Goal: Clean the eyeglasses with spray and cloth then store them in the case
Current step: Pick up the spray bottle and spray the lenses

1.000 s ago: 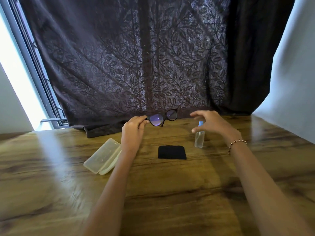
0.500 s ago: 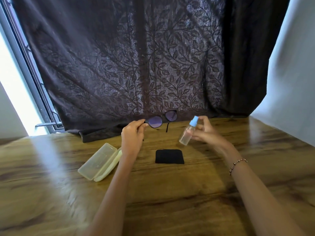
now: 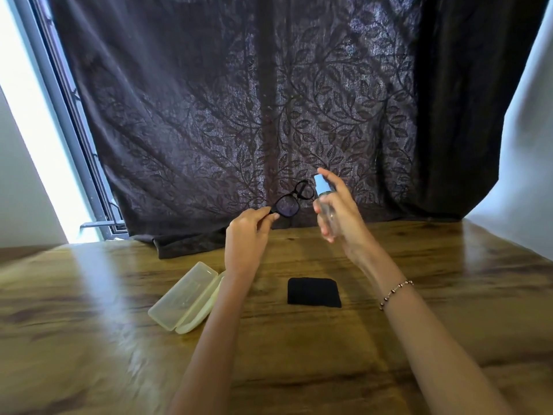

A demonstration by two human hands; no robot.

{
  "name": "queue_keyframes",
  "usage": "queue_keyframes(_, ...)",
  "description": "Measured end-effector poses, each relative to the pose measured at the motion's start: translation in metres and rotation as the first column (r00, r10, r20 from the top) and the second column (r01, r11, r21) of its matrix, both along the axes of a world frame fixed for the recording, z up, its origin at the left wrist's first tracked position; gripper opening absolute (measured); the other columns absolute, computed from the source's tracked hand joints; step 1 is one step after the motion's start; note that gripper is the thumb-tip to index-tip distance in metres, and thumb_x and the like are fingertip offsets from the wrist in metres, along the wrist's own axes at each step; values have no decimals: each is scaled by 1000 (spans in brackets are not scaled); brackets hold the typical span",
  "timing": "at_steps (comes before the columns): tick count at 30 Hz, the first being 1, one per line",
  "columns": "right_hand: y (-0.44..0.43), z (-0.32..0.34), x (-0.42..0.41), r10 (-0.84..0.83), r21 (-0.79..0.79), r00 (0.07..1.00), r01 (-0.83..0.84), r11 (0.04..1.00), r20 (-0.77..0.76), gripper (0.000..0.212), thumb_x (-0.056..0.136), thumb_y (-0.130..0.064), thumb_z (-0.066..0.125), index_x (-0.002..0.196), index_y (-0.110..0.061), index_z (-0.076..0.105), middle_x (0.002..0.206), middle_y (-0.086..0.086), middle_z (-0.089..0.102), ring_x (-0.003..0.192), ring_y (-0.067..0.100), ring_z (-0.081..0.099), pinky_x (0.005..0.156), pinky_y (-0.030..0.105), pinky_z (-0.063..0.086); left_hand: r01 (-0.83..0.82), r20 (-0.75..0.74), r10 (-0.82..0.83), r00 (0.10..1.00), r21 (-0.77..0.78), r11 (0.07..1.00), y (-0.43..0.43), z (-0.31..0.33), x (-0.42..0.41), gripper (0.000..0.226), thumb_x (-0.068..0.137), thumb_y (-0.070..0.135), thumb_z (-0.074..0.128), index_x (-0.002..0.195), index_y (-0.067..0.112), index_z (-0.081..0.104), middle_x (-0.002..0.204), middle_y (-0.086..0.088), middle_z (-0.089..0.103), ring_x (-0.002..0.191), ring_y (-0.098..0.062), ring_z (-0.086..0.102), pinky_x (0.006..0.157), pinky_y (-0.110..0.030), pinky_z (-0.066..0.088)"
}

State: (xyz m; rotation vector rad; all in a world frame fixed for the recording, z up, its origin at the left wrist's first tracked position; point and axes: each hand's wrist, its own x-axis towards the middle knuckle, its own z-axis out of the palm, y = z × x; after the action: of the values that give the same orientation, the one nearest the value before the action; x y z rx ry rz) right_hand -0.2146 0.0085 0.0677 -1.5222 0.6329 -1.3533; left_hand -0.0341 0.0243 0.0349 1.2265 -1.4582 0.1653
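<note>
Left hand (image 3: 250, 235): closed on the eyeglasses (image 3: 294, 199) at one end of the frame, near the hinge; it holds them raised above the table (image 3: 449, 295), tilted, lenses facing roughly toward the bottle
Right hand (image 3: 336, 211): wrapped round the spray bottle (image 3: 323, 199); a finger is stretched over the pale blue top, which sits just beside the far lens; whether that finger is pressing cannot be told
Eyeglasses: dark frame, both lenses in view against the curtain (image 3: 239, 115); temples hard to make out; no mist or droplets can be seen on the lenses
Cloth (image 3: 313, 292): black, folded flat on the table between the two forearms; no hand touches it
Case (image 3: 188, 298): pale translucent plastic, lying open on the table to the left of the left forearm; it looks empty, though the clear plastic makes this hard to confirm
Progress: early, by my reading; glasses and bottle are both in hand and lined up, so the spraying step seems to be just beginning
Left to do: spray the lenses; set the bottle down; take up the cloth and wipe both lenses; fold the temples; lay the glasses in the case; close the lid
</note>
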Motion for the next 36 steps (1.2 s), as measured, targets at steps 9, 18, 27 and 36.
queue_keyframes(9,12,1,-3,-312,-331,844,172,928,-436,55,88,-17,59,122,-56,44,57,-12,60,39,4,51,38,18,43,47,70,-43,997,-50,998,1,5,5,21,88,10,62,107,2,69,95,-13,71,72,-22,70,72,-41,57)
queue_keyframes(18,14,1,9,-454,-520,768,187,833,-451,56,84,-9,62,121,-48,44,51,-12,46,43,1,43,45,11,38,14,122,0,992,-112,994,6,8,10,21,87,9,65,105,0,70,93,-14,71,79,-26,68,75,-38,56)
queue_keyframes(27,17,3,15,-478,-541,752,194,819,-454,55,79,0,58,117,-39,47,55,-3,49,45,5,41,47,23,41,25,99,-14,995,-106,994,5,7,9,22,88,10,64,106,-1,69,92,-15,70,76,-26,68,69,-43,57)
queue_keyframes(36,16,4,22,-548,-581,699,230,780,-460,63,79,-5,60,129,-41,45,63,-2,56,49,6,48,58,30,52,-5,97,15,995,-111,994,5,8,10,23,89,14,64,106,0,70,89,-12,70,73,-23,68,69,-42,55)
